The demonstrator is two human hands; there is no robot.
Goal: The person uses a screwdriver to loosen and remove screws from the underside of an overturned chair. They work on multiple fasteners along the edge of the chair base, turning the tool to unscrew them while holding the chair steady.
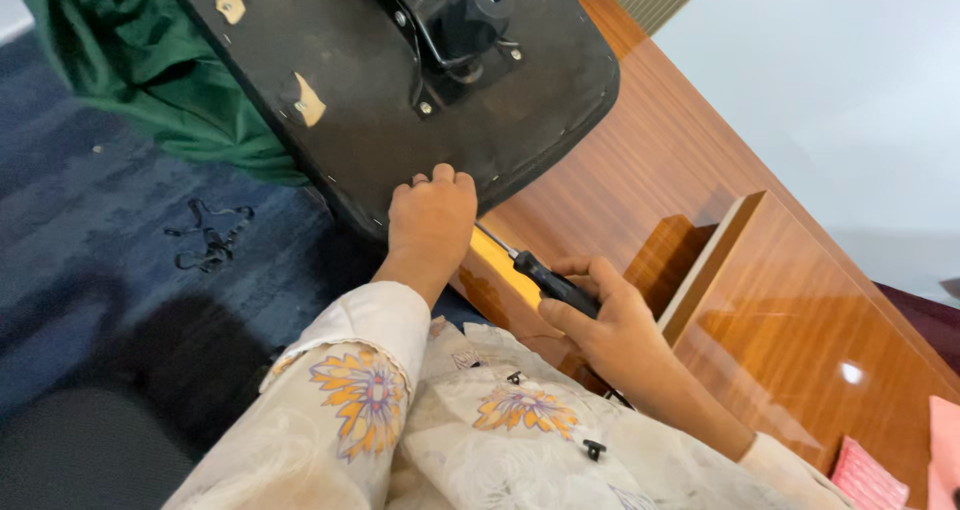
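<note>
A black chair seat lies tipped with its underside toward me, and a black metal mechanism plate is bolted at its top. My left hand grips the seat's lower edge, fingers curled over the rim. My right hand is closed around the black handle of a screwdriver. Its thin shaft points up and left toward the seat's edge, just right of my left hand. Two small black screws rest on the floral cloth over my lap.
A polished wooden desk with an upright panel fills the right side. Green fabric hangs behind the seat at top left. Black straps lie on the blue carpet. Pink items sit at bottom right.
</note>
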